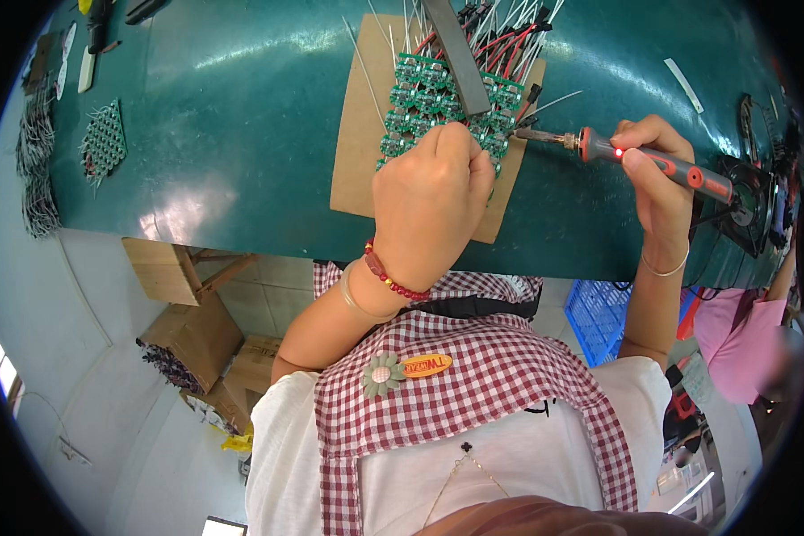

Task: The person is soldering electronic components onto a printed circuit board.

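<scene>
A panel of small green circuit boards (424, 98) lies on a brown cardboard sheet (359, 134) on the green table. Red, black and white wires (500, 40) fan out from its far edge, and a grey bar (456, 55) lies across it. My left hand (431, 201) rests on the near edge of the panel with fingers curled; anything pinched in them is hidden. My right hand (657, 170) grips a red and grey soldering iron (639, 159). Its metal tip points left and meets the right edge of the panel.
Another green board panel (104, 141) and bundles of wires (36, 161) lie at the table's left. A small black fan (743, 192) stands at the right. Cardboard boxes (192, 344) and a blue crate (598, 317) sit under the table. A person in pink (746, 339) is at right.
</scene>
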